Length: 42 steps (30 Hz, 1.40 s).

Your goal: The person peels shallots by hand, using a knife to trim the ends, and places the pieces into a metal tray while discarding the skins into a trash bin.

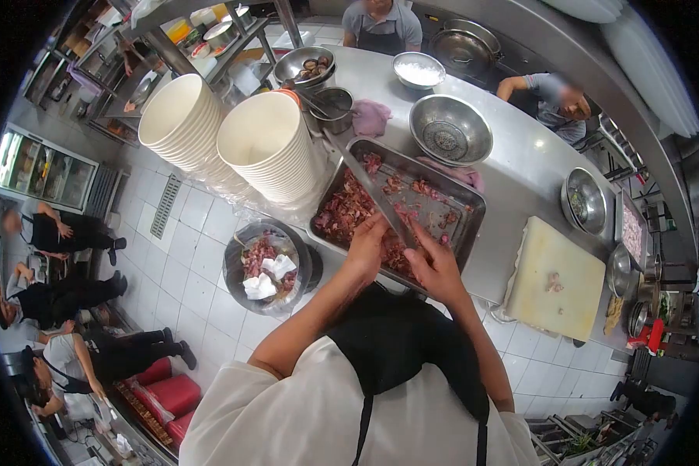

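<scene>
A metal tray [467, 225] on the steel counter holds chopped reddish meat [346, 211], heaped mostly at its left side. Over the tray, my right hand [435, 268] is closed on the handle end of a long knife [377, 193], whose blade slants up and to the left across the tray. My left hand [367, 245] is beside the knife, above the meat; its fingertips are partly hidden, and whether they hold a piece cannot be made out.
Stacked white tubs [266, 144] stand left of the tray, above a lined bin [291, 268] on the floor. A steel bowl [450, 130] sits behind it. A cutting board [555, 279] lies right. Co-workers [384, 29] stand across the counter and at far left.
</scene>
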### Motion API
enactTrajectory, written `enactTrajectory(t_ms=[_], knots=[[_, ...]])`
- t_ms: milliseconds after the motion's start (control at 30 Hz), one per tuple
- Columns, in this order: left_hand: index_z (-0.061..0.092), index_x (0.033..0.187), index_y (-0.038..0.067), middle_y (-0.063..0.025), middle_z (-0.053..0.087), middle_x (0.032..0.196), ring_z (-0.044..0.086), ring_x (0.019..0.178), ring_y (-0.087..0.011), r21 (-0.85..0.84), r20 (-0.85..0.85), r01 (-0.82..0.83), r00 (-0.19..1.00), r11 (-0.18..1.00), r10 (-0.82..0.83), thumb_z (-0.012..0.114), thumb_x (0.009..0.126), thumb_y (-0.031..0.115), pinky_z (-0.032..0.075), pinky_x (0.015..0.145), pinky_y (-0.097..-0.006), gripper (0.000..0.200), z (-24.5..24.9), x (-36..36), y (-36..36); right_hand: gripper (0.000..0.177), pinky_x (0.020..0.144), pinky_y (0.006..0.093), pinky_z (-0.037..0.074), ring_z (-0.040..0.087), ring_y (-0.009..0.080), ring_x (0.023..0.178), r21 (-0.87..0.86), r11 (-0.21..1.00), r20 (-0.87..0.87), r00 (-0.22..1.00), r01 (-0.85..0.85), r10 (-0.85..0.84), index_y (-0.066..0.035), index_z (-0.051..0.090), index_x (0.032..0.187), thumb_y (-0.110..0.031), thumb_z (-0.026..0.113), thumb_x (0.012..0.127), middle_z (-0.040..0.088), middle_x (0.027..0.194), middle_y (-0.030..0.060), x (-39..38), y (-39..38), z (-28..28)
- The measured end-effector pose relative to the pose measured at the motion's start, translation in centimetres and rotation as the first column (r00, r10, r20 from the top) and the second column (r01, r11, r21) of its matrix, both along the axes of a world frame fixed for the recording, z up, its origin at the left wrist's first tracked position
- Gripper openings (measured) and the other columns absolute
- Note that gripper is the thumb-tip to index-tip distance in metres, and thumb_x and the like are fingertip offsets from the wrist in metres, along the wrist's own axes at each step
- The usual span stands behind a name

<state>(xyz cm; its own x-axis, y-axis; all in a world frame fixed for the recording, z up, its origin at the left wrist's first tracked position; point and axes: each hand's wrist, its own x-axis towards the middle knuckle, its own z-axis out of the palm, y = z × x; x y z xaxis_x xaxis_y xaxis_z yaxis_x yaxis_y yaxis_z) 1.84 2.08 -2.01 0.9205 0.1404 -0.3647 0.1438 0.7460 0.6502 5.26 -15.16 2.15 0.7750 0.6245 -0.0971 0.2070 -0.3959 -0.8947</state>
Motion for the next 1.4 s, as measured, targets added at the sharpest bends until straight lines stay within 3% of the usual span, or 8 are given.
enactTrajectory(t_ms=[67,167,567,667,767,867,967,1400], knots=[[0.060,0.120,0.003,-0.0062,0.066,0.114,0.065,0.101,-0.0172,-0.009,-0.028,-0.005,1.000,1.000,0.005,0.050,0.102,0.021,0.053,0.087,-0.0314,0.027,0.4,-0.1,0.0,0.060,0.095,0.0376,0.048,0.065,0.0285,0.109,0.019,1.000,0.315,0.949,-0.013,0.007,-0.005,0.040,0.148,-0.020,0.062,0.094,0.065,0.119,0.0194,0.0,0.1,-0.2],[0.060,0.120,0.005,-0.0051,0.066,0.113,0.065,0.100,-0.0170,0.014,-0.055,0.009,0.998,1.000,-0.008,0.050,0.102,0.022,0.054,0.084,-0.0313,0.026,0.8,-0.4,0.0,0.063,0.113,0.0440,0.030,0.044,0.0348,0.137,0.053,0.998,0.164,0.986,-0.032,0.023,-0.005,0.041,0.147,-0.021,0.065,0.091,0.049,0.144,0.0213,0.0,0.1,0.3],[0.057,0.121,0.008,-0.0049,0.066,0.110,0.067,0.099,-0.0169,0.016,-0.074,0.041,0.996,0.999,-0.040,0.054,0.101,0.022,0.057,0.081,-0.0328,0.026,0.0,-0.4,0.2,0.059,0.115,0.0492,0.024,0.045,0.0388,0.134,0.006,1.000,0.146,0.989,-0.022,0.021,-0.011,0.045,0.146,-0.028,0.065,0.092,0.051,0.143,0.0166,-0.3,0.5,1.0],[0.060,0.116,0.006,-0.0044,0.067,0.105,0.066,0.092,-0.0153,0.036,-0.087,0.043,0.995,0.998,-0.039,0.055,0.100,0.023,0.055,0.078,-0.0306,0.024,1.0,-0.4,0.1,0.056,0.092,0.0399,0.049,0.064,0.0376,0.109,-0.020,1.000,0.363,0.931,-0.023,0.029,-0.006,0.049,0.142,-0.027,0.064,0.093,0.061,0.125,0.0236,0.0,0.4,0.4],[0.062,0.112,0.004,-0.0039,0.067,0.101,0.063,0.086,-0.0145,0.020,-0.041,0.077,0.996,0.997,-0.076,0.056,0.099,0.022,0.052,0.078,-0.0290,0.023,-0.2,-0.2,0.5,0.051,0.076,0.0341,0.053,0.069,0.0268,0.082,0.052,0.999,0.059,0.998,0.006,-0.009,-0.006,0.050,0.142,-0.027,0.061,0.096,0.069,0.103,0.0175,0.2,0.1,-0.4],[0.062,0.110,0.004,-0.0034,0.067,0.100,0.062,0.082,-0.0138,-0.002,0.036,0.097,0.995,0.995,-0.097,0.057,0.099,0.021,0.050,0.076,-0.0284,0.021,-1.3,0.0,0.7,0.050,0.056,0.0267,0.046,0.055,0.0129,0.058,0.268,0.953,-0.412,0.911,0.141,-0.019,-0.007,0.048,0.144,-0.027,0.056,0.099,0.060,0.074,0.0070,0.0,-0.2,-1.1],[0.061,0.106,0.007,-0.0026,0.066,0.096,0.060,0.079,-0.0127,-0.032,0.049,0.047,0.998,0.998,-0.045,0.059,0.097,0.021,0.049,0.073,-0.0271,0.016,0.6,0.0,0.2,0.048,0.046,0.0229,0.036,0.044,0.0066,0.049,0.327,0.921,-0.455,0.889,0.213,-0.044,-0.007,0.047,0.145,-0.028,0.051,0.102,0.046,0.062,-0.0002,-0.1,-0.1,-0.7],[0.060,0.115,0.005,-0.0022,0.063,0.099,0.061,0.091,-0.0135,-0.059,0.144,0.078,0.987,0.995,-0.069,0.056,0.098,0.014,0.050,0.085,-0.0276,0.020,0.7,0.3,1.0,0.048,0.044,0.0241,0.037,0.046,0.0088,0.048,0.332,0.916,-0.484,0.874,0.224,-0.039,-0.003,0.044,0.146,-0.026,0.047,0.103,0.049,0.061,0.0013,0.4,-0.6,-0.7]])
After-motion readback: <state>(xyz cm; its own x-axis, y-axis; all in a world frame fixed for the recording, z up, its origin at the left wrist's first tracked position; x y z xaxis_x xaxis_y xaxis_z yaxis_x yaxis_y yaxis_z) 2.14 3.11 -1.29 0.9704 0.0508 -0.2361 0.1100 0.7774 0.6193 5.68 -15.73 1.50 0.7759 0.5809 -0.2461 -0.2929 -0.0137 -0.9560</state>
